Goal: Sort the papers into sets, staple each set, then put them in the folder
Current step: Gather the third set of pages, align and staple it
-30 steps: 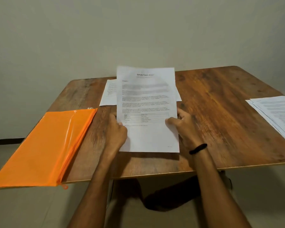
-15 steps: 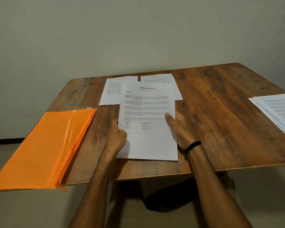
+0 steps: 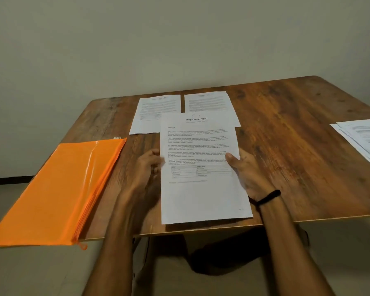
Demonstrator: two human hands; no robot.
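The Sample Health Report sheet [image 3: 201, 167] lies in the middle of the table [image 3: 297, 135], its near edge close to the table's front edge and its top overlapping the bottoms of two printed sheets set side by side farther back, the left sheet [image 3: 156, 112] and the right sheet [image 3: 209, 103]. Both hands are on it. The right hand [image 3: 246, 174] pinches the right edge with the thumb on top. The left hand [image 3: 152, 165] holds the left edge with fingers curled against it, though it is blurred. A black band [image 3: 267, 196] circles the right wrist.

To the left sits an orange zip folder [image 3: 58, 189], hanging well over the table's corner. At the far right is a loose, fanned stack of papers [image 3: 363, 142]. No stapler shows.

The likely trouble is mixing sets. Because the report covers parts of both back sheets, pushing it forward could drag or skew them, or land it on the wrong pile. The fanned stack could shed pages if nudged, and the overhanging folder looks ready to slide off once weight goes into it.
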